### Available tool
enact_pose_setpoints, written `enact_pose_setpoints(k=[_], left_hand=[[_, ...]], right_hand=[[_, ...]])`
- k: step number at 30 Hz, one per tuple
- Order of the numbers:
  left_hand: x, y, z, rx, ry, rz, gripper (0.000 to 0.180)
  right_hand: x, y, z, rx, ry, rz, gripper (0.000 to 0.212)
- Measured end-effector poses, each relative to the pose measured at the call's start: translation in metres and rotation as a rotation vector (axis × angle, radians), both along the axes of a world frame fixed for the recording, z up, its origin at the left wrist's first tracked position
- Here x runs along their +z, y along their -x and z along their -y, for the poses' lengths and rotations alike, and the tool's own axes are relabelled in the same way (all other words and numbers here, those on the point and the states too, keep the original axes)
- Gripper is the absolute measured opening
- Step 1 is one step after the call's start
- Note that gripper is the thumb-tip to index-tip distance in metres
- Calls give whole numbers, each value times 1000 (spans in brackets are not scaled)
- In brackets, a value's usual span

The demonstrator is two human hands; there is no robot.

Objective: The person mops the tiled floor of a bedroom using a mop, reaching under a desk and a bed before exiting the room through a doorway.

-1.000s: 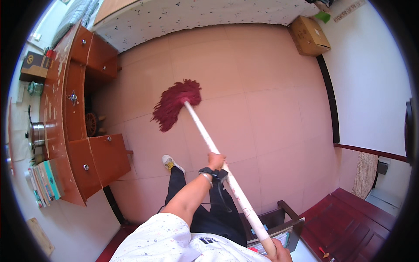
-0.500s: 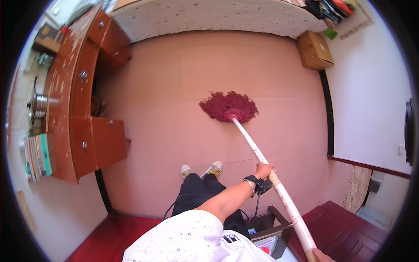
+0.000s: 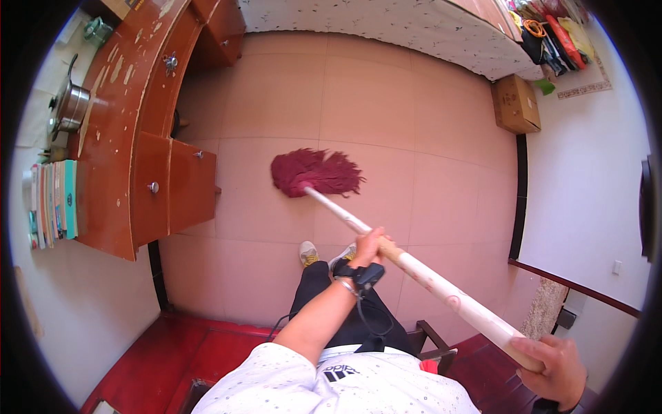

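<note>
The head camera, the left one of a side-by-side pair, is looking steeply down from above the person's shoulders and facing forward over the tiled floor (image 3: 365, 96). The white shirt (image 3: 276, 383) is filling the bottom edge close to the lens; the right hand (image 3: 555, 366) is showing larger and nearer than the left hand (image 3: 369, 248), and the mop (image 3: 431, 279) is stretching away from the lens. A patterned drape (image 3: 331, 17) is bounding the far end, a wooden desk (image 3: 192, 186) the left, while the fisheye is bowing straight edges inside a dark rim.
</note>
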State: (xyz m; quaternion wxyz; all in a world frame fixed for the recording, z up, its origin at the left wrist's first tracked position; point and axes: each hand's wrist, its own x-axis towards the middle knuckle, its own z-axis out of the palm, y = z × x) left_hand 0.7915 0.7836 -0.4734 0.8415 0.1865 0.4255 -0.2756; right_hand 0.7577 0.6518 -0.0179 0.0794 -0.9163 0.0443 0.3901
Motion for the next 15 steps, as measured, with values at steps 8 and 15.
enact_pose_setpoints(k=[8,15], left_hand=[[-25,19,-112,147,-30,-89,18],[-18,34,-156,159,-108,-135,18]], right_hand=[[-11,-47,-72,460,18,-95,41],[-12,-34,-99,494,-525,646,18]])
